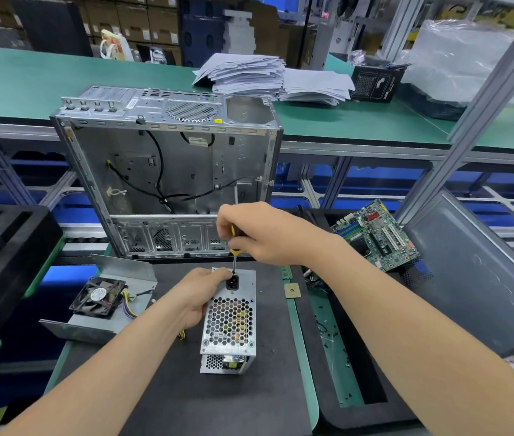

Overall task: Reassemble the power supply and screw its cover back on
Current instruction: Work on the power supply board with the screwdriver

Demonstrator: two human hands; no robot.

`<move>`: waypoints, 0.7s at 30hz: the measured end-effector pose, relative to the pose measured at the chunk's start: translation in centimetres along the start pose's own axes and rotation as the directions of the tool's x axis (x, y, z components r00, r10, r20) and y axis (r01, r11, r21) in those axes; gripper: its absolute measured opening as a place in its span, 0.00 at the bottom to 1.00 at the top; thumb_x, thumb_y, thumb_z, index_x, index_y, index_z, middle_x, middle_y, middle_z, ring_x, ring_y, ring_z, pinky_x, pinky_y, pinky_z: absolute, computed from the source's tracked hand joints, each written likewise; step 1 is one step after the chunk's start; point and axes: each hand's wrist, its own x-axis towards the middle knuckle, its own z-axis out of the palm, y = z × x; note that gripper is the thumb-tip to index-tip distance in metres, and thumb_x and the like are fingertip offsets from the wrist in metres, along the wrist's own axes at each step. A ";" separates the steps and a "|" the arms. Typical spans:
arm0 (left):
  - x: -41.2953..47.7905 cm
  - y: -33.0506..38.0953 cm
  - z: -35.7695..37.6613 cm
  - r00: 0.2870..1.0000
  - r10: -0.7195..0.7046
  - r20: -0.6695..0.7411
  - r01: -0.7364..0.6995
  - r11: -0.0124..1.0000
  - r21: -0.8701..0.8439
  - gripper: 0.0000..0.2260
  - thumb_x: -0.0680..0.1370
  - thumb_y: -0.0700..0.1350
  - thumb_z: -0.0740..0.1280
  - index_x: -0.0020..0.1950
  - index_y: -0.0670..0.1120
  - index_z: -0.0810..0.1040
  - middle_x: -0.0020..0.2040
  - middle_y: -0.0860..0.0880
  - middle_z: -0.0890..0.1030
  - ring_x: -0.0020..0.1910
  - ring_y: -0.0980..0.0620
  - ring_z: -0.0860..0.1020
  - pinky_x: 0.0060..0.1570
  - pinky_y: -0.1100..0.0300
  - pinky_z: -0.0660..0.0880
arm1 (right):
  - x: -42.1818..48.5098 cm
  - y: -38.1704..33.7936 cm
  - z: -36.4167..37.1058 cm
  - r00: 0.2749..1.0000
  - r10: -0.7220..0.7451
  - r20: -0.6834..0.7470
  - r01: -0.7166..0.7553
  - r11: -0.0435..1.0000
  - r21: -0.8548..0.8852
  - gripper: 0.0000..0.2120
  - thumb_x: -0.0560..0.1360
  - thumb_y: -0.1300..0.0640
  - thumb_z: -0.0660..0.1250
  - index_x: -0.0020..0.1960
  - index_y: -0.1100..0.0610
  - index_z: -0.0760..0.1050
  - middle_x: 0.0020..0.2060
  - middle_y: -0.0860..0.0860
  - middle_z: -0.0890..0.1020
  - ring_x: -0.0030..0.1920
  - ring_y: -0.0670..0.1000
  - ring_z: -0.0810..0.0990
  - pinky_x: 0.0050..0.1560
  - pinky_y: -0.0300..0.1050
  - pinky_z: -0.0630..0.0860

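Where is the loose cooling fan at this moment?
Head view, left side: the cooling fan rests on a grey metal cover, left of the power supply.

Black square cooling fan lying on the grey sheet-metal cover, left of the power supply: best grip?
Probably from above: pinch the black square cooling fan by opposite corners of its frame. It lies blades-up on the grey sheet-metal cover, wires leaving its right side, so avoid those.

No text is legible; labels on the fan (97, 297) and computer case (167, 171) blur.
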 end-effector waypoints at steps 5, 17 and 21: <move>0.0 0.1 0.2 1.000 -0.001 -0.009 0.001 1.000 0.001 0.15 0.82 0.44 0.68 0.62 0.34 0.80 0.45 0.38 0.86 0.36 0.45 0.83 0.38 0.55 0.79 | 0.5 0.0 0.6 0.974 0.173 -0.147 -0.172 0.985 0.022 0.14 0.80 0.45 0.71 0.53 0.53 0.71 0.39 0.50 0.79 0.37 0.47 0.75 0.39 0.51 0.78; 0.2 0.2 0.4 0.999 -0.034 0.012 0.035 0.999 -0.028 0.11 0.83 0.46 0.67 0.60 0.40 0.82 0.49 0.38 0.87 0.39 0.44 0.85 0.42 0.52 0.82 | 0.8 0.0 1.9 0.875 0.391 -0.287 -0.379 0.920 0.098 0.14 0.82 0.42 0.65 0.51 0.53 0.73 0.42 0.54 0.80 0.48 0.57 0.78 0.44 0.52 0.78; 0.5 0.4 0.4 0.998 -0.048 -0.044 0.047 0.999 -0.013 0.12 0.83 0.47 0.64 0.60 0.41 0.81 0.45 0.43 0.87 0.40 0.46 0.84 0.43 0.51 0.84 | 0.0 0.7 1.2 0.828 0.396 -0.397 -0.353 0.918 0.180 0.13 0.82 0.45 0.65 0.48 0.54 0.73 0.38 0.53 0.81 0.43 0.55 0.80 0.43 0.57 0.82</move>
